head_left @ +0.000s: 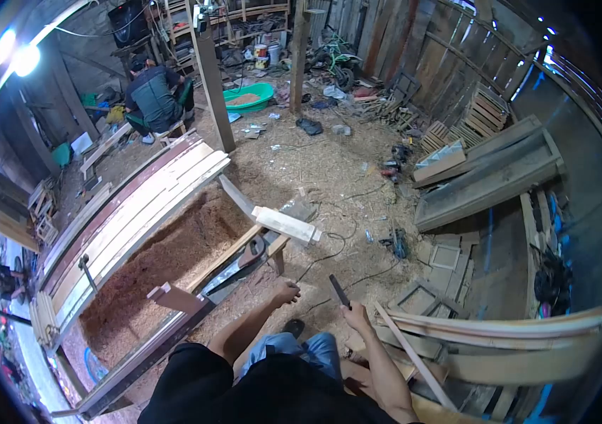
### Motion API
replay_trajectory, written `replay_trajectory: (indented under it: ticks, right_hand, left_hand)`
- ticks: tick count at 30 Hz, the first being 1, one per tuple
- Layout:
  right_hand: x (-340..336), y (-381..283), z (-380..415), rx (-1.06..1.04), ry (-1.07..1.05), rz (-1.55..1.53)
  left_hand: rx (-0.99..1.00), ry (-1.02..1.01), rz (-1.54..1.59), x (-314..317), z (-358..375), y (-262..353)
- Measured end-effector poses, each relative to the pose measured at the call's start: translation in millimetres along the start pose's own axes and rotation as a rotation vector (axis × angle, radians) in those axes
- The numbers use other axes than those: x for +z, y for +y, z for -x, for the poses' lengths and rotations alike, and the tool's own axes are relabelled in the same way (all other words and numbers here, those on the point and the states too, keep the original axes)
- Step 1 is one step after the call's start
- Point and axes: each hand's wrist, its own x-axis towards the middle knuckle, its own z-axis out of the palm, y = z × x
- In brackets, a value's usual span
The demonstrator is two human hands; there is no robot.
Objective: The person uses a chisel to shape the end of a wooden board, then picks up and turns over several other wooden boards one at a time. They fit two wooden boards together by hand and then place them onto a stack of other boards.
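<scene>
My right hand (355, 316) is closed around the lower end of a dark, flat, narrow tool (338, 290), which points up and away from me. Whether it is a file or a blade I cannot make out. To its left, my left hand (287, 292) hangs in front of me with curled fingers; anything inside them is too small to see. Nearest to that hand lies a hand saw (236, 271) with a dark handle, resting on the wooden bench frame. A pale squared wood block (287, 224) sits across the frame's end, just beyond the saw.
Long planks (149, 191) lie along the bench above heaped sawdust. Curved boards (499, 325) and a wooden trough-like frame (492, 177) are at right. Cords and power tools (394, 244) lie on the floor. A person (154, 99) sits near a green basin (248, 97).
</scene>
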Motion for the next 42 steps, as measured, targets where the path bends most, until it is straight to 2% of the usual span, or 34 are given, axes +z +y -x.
replay_trajectory:
  ticks: [2, 3, 5, 6, 8, 10, 11, 13, 14, 15, 17, 19, 20, 21, 23, 24, 27, 29, 31, 34, 35, 37, 39, 41, 42]
  right_hand:
    - [-3.6, 6.3, 4.7, -0.042, 0.024, 0.046]
    - [-45.7, -18.1, -78.1, -0.081, 0.011, 0.016]
    - [-64.9, -0.2, -126.4, -0.259, 0.072, -0.046]
    - [-73.7, -7.5, -145.4, -0.265, 0.025, -0.038]
    - [-89.4, -19.6, -184.8, -0.318, -0.051, -0.003]
    - [-91.2, -14.1, -254.6, -0.469, -0.101, 0.018]
    - [-109.7, -38.6, -266.8, -0.558, -0.182, 0.09]
    - [-125.9, -65.2, -306.9, -0.666, -0.249, 0.203]
    - [-125.8, -69.6, -312.3, -0.668, -0.294, 0.213]
    - [-139.1, -88.7, -316.6, -0.695, -0.309, 0.195]
    - [-162.2, -116.8, -337.0, -0.744, -0.333, 0.22]
    - [-170.6, -137.5, -357.1, -0.635, -0.563, 0.068]
    - [-175.8, -145.3, -365.0, -0.521, -0.626, 0.075]
    - [-180.5, -158.4, -370.4, -0.515, -0.643, 0.096]
    - [-186.3, -181.5, -385.0, -0.381, -0.77, 0.08]
    - [-184.2, -188.9, -395.2, -0.376, -0.774, 0.096]
    - [-171.2, -206.2, -428.4, -0.434, -0.833, 0.167]
    - [-156.0, -213.7, -448.8, -0.415, -0.793, 0.16]
    - [-134.3, -212.2, -474.0, -0.42, -0.839, 0.176]
    - [-113.9, -219.9, -499.4, -0.406, -0.871, 0.14]
    - [-111.5, -227.0, -497.2, -0.373, -0.887, 0.149]
    - [-103.6, -248.6, -497.5, -0.176, -0.913, 0.073]
    - [-84.3, -244.8, -516.2, -0.194, -0.968, 0.068]
    - [-64.7, -237.1, -535.7, -0.362, -0.931, 0.128]
    - [-57.3, -230.1, -551.5, -0.345, -0.952, 0.198]
  left_hand:
    - [0.027, 0.014, -0.078, -0.3, 3.6, -23.3]
    - [0.028, 0.06, -0.102, -24.4, -51.4, 45.5]
    - [0.001, 0.17, -0.066, -16.7, -73.3, 59.0]
    - [-0.016, 0.276, 0.002, -19.7, -78.0, 63.2]
    - [-0.035, 0.329, 0.018, -21.9, -96.1, 66.0]
    - [-0.063, 0.402, -0.028, -29.2, -124.3, 80.6]
    - [-0.064, 0.454, 0.028, -28.6, -141.0, 87.3]
    - [-0.012, 0.763, -0.025, -34.7, -161.4, 88.9]
    - [-0.014, 0.757, 0.138, -34.9, -166.1, 89.5]
    - [-0.111, 0.684, 0.184, -33.6, -159.4, 105.3]
    - [-0.144, 0.846, 0.206, -22.1, -180.9, 106.9]
    - [-0.17, 0.921, 0.214, -17.0, -190.7, 123.7]
    - [-0.195, 0.98, 0.172, -17.9, -192.9, 128.9]
    - [-0.211, 0.981, 0.195, -19.7, -195.6, 136.6]
    - [-0.301, 1.117, 0.209, -25.6, -206.7, 159.2]
    - [-0.423, 1.146, 0.188, -30.2, -212.8, 173.4]
    - [-0.429, 1.245, 0.204, -54.8, -235.3, 180.7]
    - [-0.549, 1.379, 0.098, -62.4, -266.1, 173.1]
    - [-0.61, 1.394, 0.065, -65.0, -290.0, 158.2]
    - [-0.501, 1.451, 0.042, -63.5, -300.3, 158.5]
    - [-0.532, 1.426, 0.044, -58.0, -294.3, 158.1]
    - [-0.293, 1.427, -0.103, -55.6, -285.9, 158.5]
    - [-0.305, 1.413, -0.133, -51.3, -284.3, 158.8]
    - [-0.325, 1.538, -0.262, -54.7, -288.9, 157.8]
    - [-0.283, 1.559, -0.271, -59.3, -289.4, 157.6]
